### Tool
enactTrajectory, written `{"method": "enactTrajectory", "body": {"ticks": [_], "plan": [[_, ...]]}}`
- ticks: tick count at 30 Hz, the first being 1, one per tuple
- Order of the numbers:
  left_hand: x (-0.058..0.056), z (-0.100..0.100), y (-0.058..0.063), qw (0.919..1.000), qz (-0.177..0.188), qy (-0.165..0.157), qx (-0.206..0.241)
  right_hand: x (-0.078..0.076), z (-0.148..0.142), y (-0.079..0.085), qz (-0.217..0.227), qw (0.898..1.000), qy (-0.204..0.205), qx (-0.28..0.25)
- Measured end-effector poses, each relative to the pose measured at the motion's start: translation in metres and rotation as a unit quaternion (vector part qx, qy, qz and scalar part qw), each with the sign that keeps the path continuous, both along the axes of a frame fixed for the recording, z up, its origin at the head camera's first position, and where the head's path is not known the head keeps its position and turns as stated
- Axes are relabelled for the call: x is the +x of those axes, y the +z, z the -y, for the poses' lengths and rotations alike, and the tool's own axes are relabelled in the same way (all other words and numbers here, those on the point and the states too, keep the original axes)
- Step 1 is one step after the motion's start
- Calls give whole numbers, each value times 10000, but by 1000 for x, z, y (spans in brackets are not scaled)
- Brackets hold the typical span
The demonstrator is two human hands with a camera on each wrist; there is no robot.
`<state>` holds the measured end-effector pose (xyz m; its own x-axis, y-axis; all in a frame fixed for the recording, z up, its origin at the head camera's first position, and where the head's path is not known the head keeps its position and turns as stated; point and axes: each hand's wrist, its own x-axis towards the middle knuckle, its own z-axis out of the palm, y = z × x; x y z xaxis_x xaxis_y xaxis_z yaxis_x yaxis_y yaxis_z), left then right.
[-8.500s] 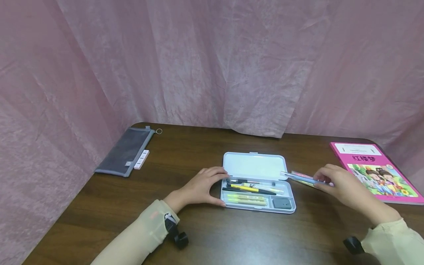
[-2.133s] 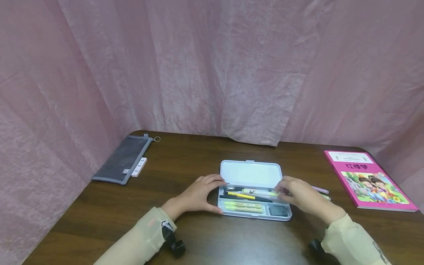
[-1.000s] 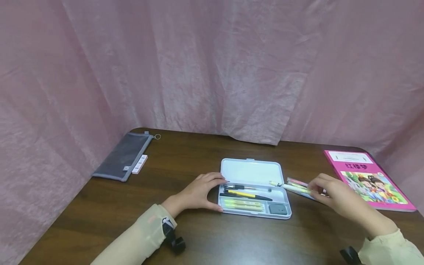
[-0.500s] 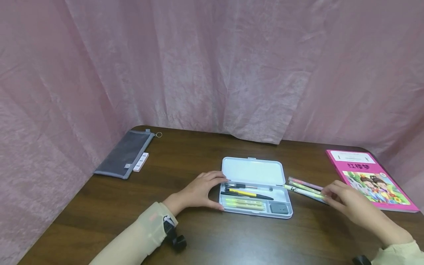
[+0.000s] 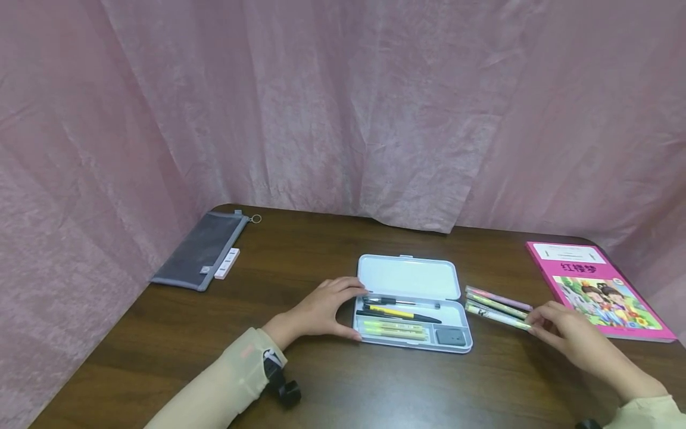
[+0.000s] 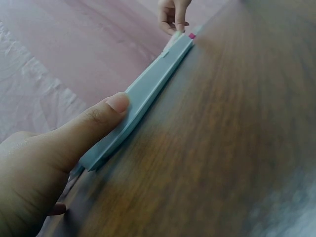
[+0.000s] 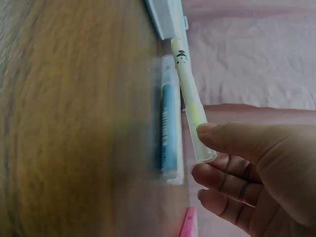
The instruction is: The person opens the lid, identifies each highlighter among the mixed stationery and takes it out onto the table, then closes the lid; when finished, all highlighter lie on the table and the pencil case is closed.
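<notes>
I have the right hand (image 5: 568, 333) pinching the white pen (image 5: 497, 316) at its near end, thumb against fingers. I'd keep that pinch light and the barrel level, so as not to roll the blue pen (image 7: 169, 128) below. From the grip, the white pen points between nine and ten o'clock, lying at the pencil case's (image 5: 415, 277) three o'clock; the left hand (image 5: 321, 313) grips the nine o'clock end.

Brown table (image 5: 300, 256): pouch (image 5: 200, 250), white block (image 5: 227, 264), case (image 5: 408, 277), pens (image 5: 498, 304), book (image 5: 602, 292).
</notes>
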<state>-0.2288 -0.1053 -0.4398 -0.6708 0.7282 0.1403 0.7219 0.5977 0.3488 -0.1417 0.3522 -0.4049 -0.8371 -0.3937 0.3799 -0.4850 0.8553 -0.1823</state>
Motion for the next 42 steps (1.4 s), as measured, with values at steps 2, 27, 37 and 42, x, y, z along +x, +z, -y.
{"method": "enactTrajectory", "body": {"ticks": [2, 27, 37, 42], "plan": [[0, 0, 0, 10000, 22, 6, 20, -1, -2, -4, 5, 10000, -29, -18], [3, 0, 2, 9998, 158, 72, -2, -1, 2, -17, 215, 9994, -275, 82], [3, 0, 1, 10000, 41, 22, 60, -2, 2, -17, 161, 9994, -299, 48], [3, 0, 1, 10000, 22, 26, 69, -2, 3, -14, 237, 9990, -362, 60]]}}
